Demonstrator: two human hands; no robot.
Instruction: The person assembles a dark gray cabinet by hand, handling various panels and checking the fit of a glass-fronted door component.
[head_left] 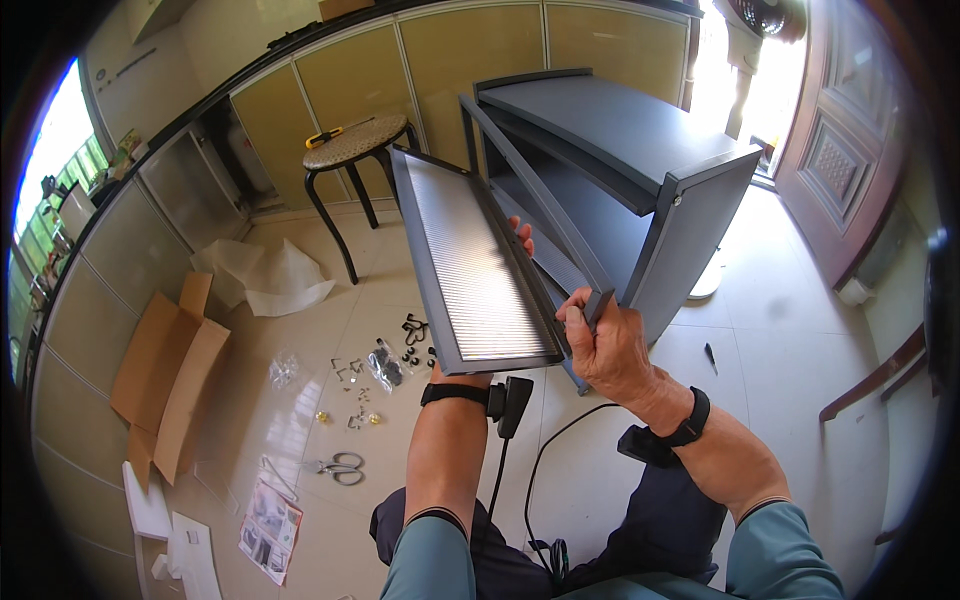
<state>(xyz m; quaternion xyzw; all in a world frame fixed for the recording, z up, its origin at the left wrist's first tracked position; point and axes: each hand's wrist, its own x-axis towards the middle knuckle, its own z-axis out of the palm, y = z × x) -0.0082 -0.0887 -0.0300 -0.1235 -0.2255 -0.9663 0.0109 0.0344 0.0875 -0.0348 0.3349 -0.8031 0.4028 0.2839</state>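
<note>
A dark grey framed door panel (478,262) with a ribbed, translucent inset is held tilted in front of me. My left hand (522,236) supports it from beneath. Its fingertips curl up past the panel's right edge, while the palm is hidden. My right hand (608,345) is closed around the near end of a grey frame bar (545,195), close to the panel's lower right corner. That bar slants across the open front of a grey metal cabinet (625,125), which stands on the floor beyond.
Left of the panel, a round stool (357,142) bears a yellow-handled tool. Small hardware, a bag of black parts (384,366), scissors (340,468), a leaflet (270,530) and an opened carton (172,385) lie on the floor. A screwdriver (711,357) lies at right; a cable (540,450) runs between my legs.
</note>
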